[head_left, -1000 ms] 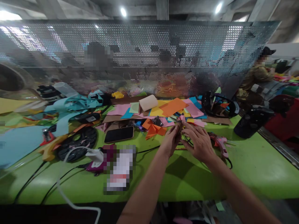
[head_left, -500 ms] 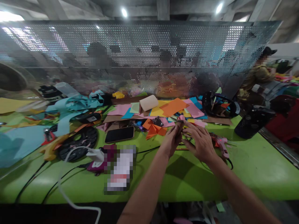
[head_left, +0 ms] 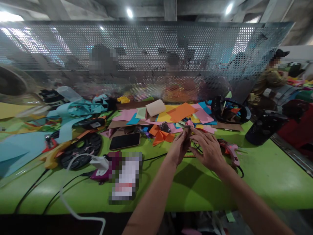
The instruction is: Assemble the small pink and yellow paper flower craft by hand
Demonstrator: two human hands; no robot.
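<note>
My left hand [head_left: 178,147] and my right hand [head_left: 207,148] meet above the green table [head_left: 256,176], fingertips pressed together around a small pink paper piece on a thin stick [head_left: 188,125]. The left fingers pinch it from the left; the right fingers lie flat against it from the right. Most of the piece is hidden between the fingers. A pink glue gun [head_left: 231,153] lies just right of my right hand. Orange folded paper [head_left: 162,136] lies just left of my left hand.
Coloured paper sheets [head_left: 182,112] and a paper roll [head_left: 155,107] lie behind my hands. A phone [head_left: 125,141], a black reel [head_left: 81,150] and cables [head_left: 70,202] sit to the left. A black basket [head_left: 230,110] stands back right. A perforated metal screen [head_left: 146,58] backs the table; people work beyond it.
My hands stay in the same spot; the right fingers have shifted slightly against the small piece. Blue paper at the far left has moved a little.
</note>
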